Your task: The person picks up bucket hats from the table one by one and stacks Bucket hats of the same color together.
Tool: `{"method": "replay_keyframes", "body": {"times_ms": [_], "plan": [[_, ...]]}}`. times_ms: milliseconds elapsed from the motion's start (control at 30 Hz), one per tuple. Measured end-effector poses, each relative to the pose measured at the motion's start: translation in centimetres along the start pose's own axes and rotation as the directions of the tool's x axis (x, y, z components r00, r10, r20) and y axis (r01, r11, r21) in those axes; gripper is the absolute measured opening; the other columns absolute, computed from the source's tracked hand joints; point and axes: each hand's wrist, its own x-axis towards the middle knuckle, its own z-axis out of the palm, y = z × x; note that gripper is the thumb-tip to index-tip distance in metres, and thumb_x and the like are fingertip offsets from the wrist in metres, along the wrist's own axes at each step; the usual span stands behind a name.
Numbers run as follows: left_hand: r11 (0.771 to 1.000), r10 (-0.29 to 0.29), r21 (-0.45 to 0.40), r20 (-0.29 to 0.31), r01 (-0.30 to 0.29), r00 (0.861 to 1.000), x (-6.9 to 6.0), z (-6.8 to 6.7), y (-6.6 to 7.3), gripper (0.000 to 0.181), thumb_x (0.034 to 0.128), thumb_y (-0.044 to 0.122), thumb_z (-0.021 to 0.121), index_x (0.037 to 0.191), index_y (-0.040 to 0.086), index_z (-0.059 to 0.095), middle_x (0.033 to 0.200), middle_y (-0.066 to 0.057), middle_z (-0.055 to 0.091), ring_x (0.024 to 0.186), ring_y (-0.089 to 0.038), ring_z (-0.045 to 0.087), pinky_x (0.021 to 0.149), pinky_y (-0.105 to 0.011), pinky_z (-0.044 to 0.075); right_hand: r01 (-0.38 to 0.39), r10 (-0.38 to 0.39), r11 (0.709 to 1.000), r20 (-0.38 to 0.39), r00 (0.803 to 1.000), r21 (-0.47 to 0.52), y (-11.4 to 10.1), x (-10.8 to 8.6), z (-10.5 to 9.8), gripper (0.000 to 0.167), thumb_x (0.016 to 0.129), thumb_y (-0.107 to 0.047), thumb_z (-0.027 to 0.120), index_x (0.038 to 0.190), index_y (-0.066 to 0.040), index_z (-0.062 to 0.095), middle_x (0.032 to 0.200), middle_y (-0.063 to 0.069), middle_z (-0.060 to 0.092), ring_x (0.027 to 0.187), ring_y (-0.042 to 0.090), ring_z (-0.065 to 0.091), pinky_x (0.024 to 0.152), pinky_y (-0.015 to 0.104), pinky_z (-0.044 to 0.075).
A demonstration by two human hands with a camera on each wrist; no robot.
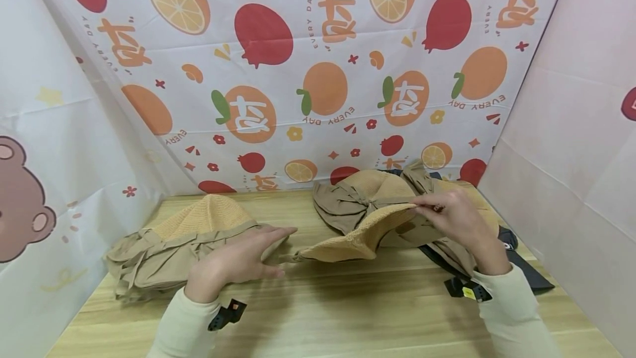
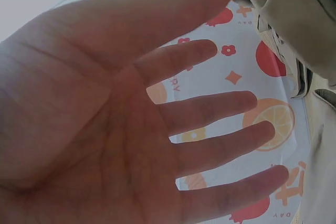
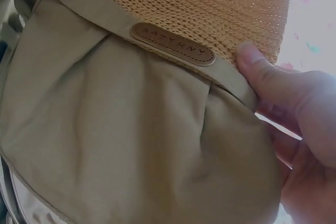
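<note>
My right hand (image 1: 454,220) pinches the edge of a sun hat (image 1: 365,231) with a straw-coloured woven crown and a khaki cloth part. In the right wrist view, the thumb presses by the band of that hat (image 3: 142,124), near a brown oblong label (image 3: 173,43). The hat hangs tilted above the table, its far end close to the left fingertips; whether they touch is unclear. My left hand (image 1: 238,261) holds nothing, its fingers spread and extended in the left wrist view. Just beyond it lies a pile of similar khaki hats (image 1: 208,217) with a woven crown on top.
Behind the held hat, more khaki and straw hats (image 1: 343,206) lie at the back right. A dark cap (image 1: 529,272) sticks out at the right side. The wooden table (image 1: 318,319) is bounded by a fruit-print cloth (image 1: 283,70) behind and white cloth at both sides.
</note>
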Motion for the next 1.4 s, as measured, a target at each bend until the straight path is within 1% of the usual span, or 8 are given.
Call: {"method": "replay_keyframes", "body": {"times_ms": [433,633,700,833,933,1100,1233,1400], "plan": [[0.996,0.081,0.027,-0.049,-0.080,0.995,0.2,0.4,0.1,0.076,0.0836,0.024,0.086,0.151,0.012,0.052,0.146,-0.014,0.060,0.134,-0.036,0.057,0.111,-0.056,0.047,-0.081,0.085,0.982,-0.019,0.996,0.170,-1.0,0.3,0.4,0.019,0.081,0.013,0.078,0.092,-0.003,0.082,0.075,0.004,0.076,0.058,-0.004,0.048,0.048,0.013,0.041],[0.987,0.150,0.070,-0.045,-0.147,0.988,-0.3,0.3,0.3,0.066,0.0760,0.002,0.083,0.138,0.017,0.064,0.118,0.002,0.067,0.104,-0.016,0.060,0.089,-0.038,0.054,-0.119,0.125,0.980,-0.024,0.992,0.161,-1.3,0.4,0.4,0.017,0.082,0.011,0.078,0.091,-0.003,0.081,0.076,0.005,0.076,0.060,-0.003,0.050,0.049,0.014,0.042],[0.988,0.142,0.060,-0.026,-0.140,0.990,-0.3,0.3,0.5,0.063,0.0779,0.006,0.082,0.137,0.018,0.064,0.114,0.006,0.067,0.100,-0.014,0.059,0.086,-0.035,0.053,-0.128,0.133,0.980,-0.023,0.991,0.154,-1.2,0.5,0.4,0.016,0.082,0.011,0.079,0.090,-0.003,0.081,0.076,0.005,0.076,0.059,-0.003,0.051,0.049,0.013,0.042],[0.998,0.060,-0.006,-0.007,-0.060,0.998,-0.3,0.4,0.8,0.062,0.0840,0.024,0.083,0.141,0.013,0.061,0.128,-0.001,0.068,0.115,-0.023,0.063,0.098,-0.044,0.054,-0.139,0.144,0.978,-0.018,0.989,0.156,-1.2,0.5,0.7,0.015,0.082,0.008,0.080,0.091,-0.004,0.081,0.073,0.002,0.075,0.056,-0.002,0.050,0.047,0.014,0.041],[0.995,0.075,-0.061,-0.042,-0.078,0.996,0.2,0.6,0.9,0.043,0.0890,0.033,0.081,0.124,0.011,0.069,0.113,0.000,0.073,0.103,-0.021,0.066,0.089,-0.039,0.056,-0.148,0.153,0.974,-0.016,0.988,0.174,-1.3,0.5,0.9,0.015,0.083,0.007,0.080,0.091,-0.005,0.081,0.073,0.002,0.075,0.056,-0.002,0.050,0.047,0.015,0.041],[0.971,0.188,-0.124,-0.139,-0.206,0.972,1.1,0.7,0.9,0.005,0.0956,0.017,0.074,0.097,0.017,0.068,0.083,0.011,0.068,0.072,-0.002,0.054,0.066,-0.022,0.048,-0.170,0.177,0.970,-0.023,0.984,0.173,-1.4,0.5,1.1,0.012,0.084,0.005,0.080,0.091,-0.006,0.081,0.073,0.001,0.074,0.056,-0.001,0.050,0.047,0.015,0.041],[0.972,0.202,-0.074,-0.232,-0.225,0.951,1.3,0.7,0.9,0.008,0.0954,0.011,0.072,0.092,0.018,0.069,0.082,0.009,0.070,0.071,0.001,0.054,0.067,-0.021,0.050,-0.204,0.209,0.968,-0.019,0.978,0.145,-1.4,0.5,1.2,0.010,0.085,0.001,0.081,0.089,-0.008,0.080,0.070,-0.002,0.071,0.056,-0.001,0.049,0.047,0.016,0.041],[0.975,0.205,-0.011,-0.339,-0.222,0.918,1.3,0.6,1.0,0.018,0.0927,0.006,0.074,0.083,0.018,0.066,0.074,0.009,0.064,0.066,0.000,0.048,0.063,-0.019,0.044,-0.247,0.239,0.961,0.078,0.968,0.120,-1.3,0.5,1.2,0.003,0.089,-0.009,0.080,0.090,-0.011,0.078,0.068,-0.007,0.065,0.057,0.000,0.049,0.050,0.020,0.043]]}}
